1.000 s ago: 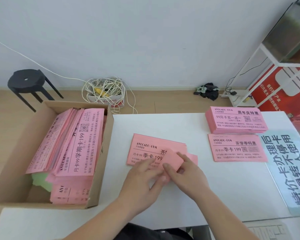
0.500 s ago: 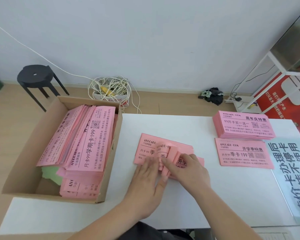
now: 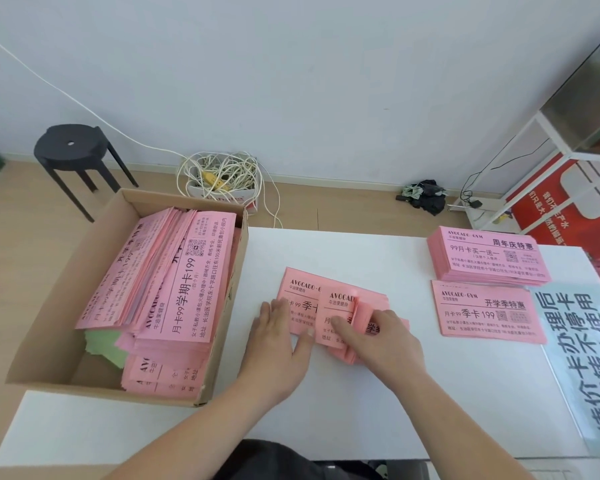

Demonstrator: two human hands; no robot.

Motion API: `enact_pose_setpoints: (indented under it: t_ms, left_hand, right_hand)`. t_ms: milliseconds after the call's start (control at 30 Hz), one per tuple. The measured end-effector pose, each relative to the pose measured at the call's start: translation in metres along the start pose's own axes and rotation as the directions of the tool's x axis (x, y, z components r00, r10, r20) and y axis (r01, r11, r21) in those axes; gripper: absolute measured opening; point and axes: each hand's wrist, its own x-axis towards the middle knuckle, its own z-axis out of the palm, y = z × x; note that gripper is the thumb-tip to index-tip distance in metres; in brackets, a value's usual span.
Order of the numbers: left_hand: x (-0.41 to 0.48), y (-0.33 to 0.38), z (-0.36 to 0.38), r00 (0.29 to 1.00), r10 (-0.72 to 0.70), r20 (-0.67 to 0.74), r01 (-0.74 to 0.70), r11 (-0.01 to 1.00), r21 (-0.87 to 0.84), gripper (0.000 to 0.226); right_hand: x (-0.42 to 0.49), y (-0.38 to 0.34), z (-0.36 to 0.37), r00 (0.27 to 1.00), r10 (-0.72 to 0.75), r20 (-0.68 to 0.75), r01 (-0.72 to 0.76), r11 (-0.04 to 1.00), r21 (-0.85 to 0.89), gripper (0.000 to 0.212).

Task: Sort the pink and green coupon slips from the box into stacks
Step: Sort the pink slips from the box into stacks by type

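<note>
Slips first: the loose pink slips point(image 3: 302, 289) I am working on lie fanned in the middle of the white table point(image 3: 361, 403), overlapping one another rather than squared up. My left hand point(image 3: 281, 337) lies flat on the left end of that fan, fingers straight and together, pressing the paper down. My right hand point(image 3: 378, 337) is on the right end with its thumb and fingers curled at a few slips whose edges stand up in a curl; it looks like a pinch, though the hand hides the pads.

Progress, as I judge it, is early to middling. Two squared pink stacks are done at the far right of the table: a thick far stack point(image 3: 489, 254) and, just in front of it, a thinner near stack point(image 3: 485, 313). Their headlines differ, so the sorting seems to go by print as well as colour. No green stack is on the table yet.

Most of the work is left in the cardboard box point(image 3: 49, 317) at the left table edge. It holds a deep, slumped load of boxed pink slips point(image 3: 187, 282) leaning in several bundles, and under them at the near left a wad of green slips point(image 3: 101, 344) peeks out. How many green ones are buried I cannot tell.

Beyond that, a pale blue printed sign point(image 3: 575, 358) lies at the table's right edge, just beside the near stack
</note>
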Motion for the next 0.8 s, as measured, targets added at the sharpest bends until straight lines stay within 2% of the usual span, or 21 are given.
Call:
enact_pose_setpoints:
  t_ms: [133, 200, 233, 300, 367, 433, 533, 600, 667, 733, 800]
  left_hand:
    - [-0.007, 0.003, 0.008, 0.996, 0.046, 0.078, -0.061, 0.978, 0.2, 0.08]
    - [-0.012, 0.005, 0.016, 0.986, 0.124, 0.111, -0.148, 0.96, 0.238, 0.079]
    - [-0.016, 0.009, 0.02, 0.977, 0.173, 0.125, -0.194, 0.965, 0.177, 0.076]
    - [-0.024, 0.018, 0.023, 0.963, 0.245, 0.116, -0.228, 0.964, -0.14, 0.063]
    - [-0.029, 0.024, 0.02, 0.965, 0.252, 0.068, -0.201, 0.883, -0.424, 0.058]
    - [-0.03, 0.027, 0.017, 0.981, 0.194, 0.028, -0.14, 0.792, -0.594, 0.059]
    - [-0.018, 0.033, 0.003, 0.998, -0.023, -0.062, -0.034, 0.633, -0.773, 0.054]
    - [-0.007, 0.037, -0.011, 0.984, -0.143, -0.106, 0.009, 0.636, -0.771, 0.046]
    - [0.005, 0.039, -0.024, 0.987, -0.152, -0.047, 0.067, 0.663, -0.745, 0.029]
    - [0.01, 0.042, -0.032, 0.989, -0.141, 0.033, 0.122, 0.685, -0.718, 0.023]
    - [0.017, 0.041, -0.032, 0.979, -0.201, 0.021, 0.165, 0.739, -0.654, 0.019]
  right_hand:
    - [0.001, 0.001, -0.001, 1.0, 0.01, -0.01, -0.01, 1.0, 0.002, 0.048]
    - [0.002, 0.002, 0.0, 1.0, 0.026, -0.012, -0.026, 0.999, 0.019, 0.049]
    - [0.002, 0.003, 0.0, 0.999, 0.037, -0.014, -0.037, 0.999, 0.028, 0.05]
    - [0.005, 0.004, 0.001, 0.998, 0.061, -0.006, -0.061, 0.997, 0.046, 0.053]
    - [0.006, 0.006, -0.001, 0.997, 0.082, 0.006, -0.082, 0.994, 0.067, 0.06]
    - [0.005, 0.006, -0.003, 0.997, 0.082, 0.005, -0.082, 0.993, 0.085, 0.058]
    - [0.002, 0.002, -0.004, 0.998, 0.069, -0.004, -0.068, 0.994, 0.08, 0.059]
    - [0.0, 0.001, -0.005, 0.999, 0.044, 0.03, -0.045, 0.998, 0.037, 0.07]
    - [0.0, 0.001, -0.008, 0.993, -0.003, 0.119, 0.002, 1.0, 0.004, 0.08]
    - [-0.002, 0.002, -0.012, 0.979, -0.029, 0.2, 0.031, 0.999, -0.007, 0.079]
    - [-0.004, 0.005, -0.012, 0.976, -0.028, 0.218, 0.033, 0.999, -0.021, 0.065]
